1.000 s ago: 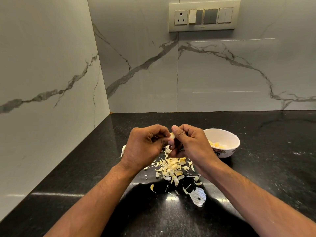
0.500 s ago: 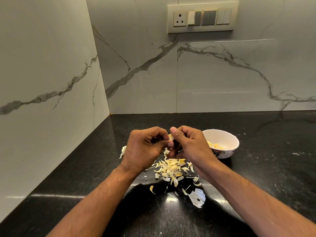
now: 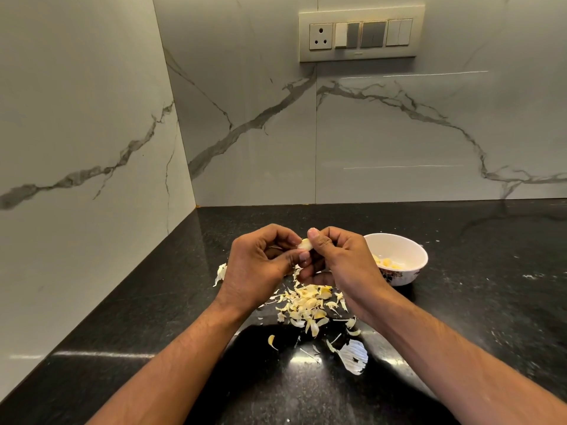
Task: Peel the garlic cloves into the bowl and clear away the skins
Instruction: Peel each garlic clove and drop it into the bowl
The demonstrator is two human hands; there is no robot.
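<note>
While both thumbs met over it, the garlic clove (image 3: 304, 244) sat pinched between the left hand (image 3: 256, 266) and the right hand (image 3: 339, 262), fingers of each curled tight round it, held up above the countertop (image 3: 491, 302). Right thumb tip (image 3: 313, 234) pressed on the clove's top edge; left thumb (image 3: 299, 257) lay just under it. Whether skin was left on the clove could not be told, too small. Judgement: clove was light, firm, slick once bare, so best gripped at both ends with the nail worked under the papery skin at the root end; skin was thin, brittle, would tear in flakes. Directly below the hands lay the pile of skins (image 3: 308, 305), loose and scattered, some strays nearer the camera, one bigger white papery piece (image 3: 352, 357) apart from the pile, another scrap (image 3: 220, 273) left of the left hand. White bowl (image 3: 411, 256) stood just right of the right hand, peeled cloves (image 3: 385, 262) inside. Task looked midway: skins not cleared yet. Marble-look wall (image 3: 399, 133) behind, switch panel (image 3: 362, 33) up on it.
</note>
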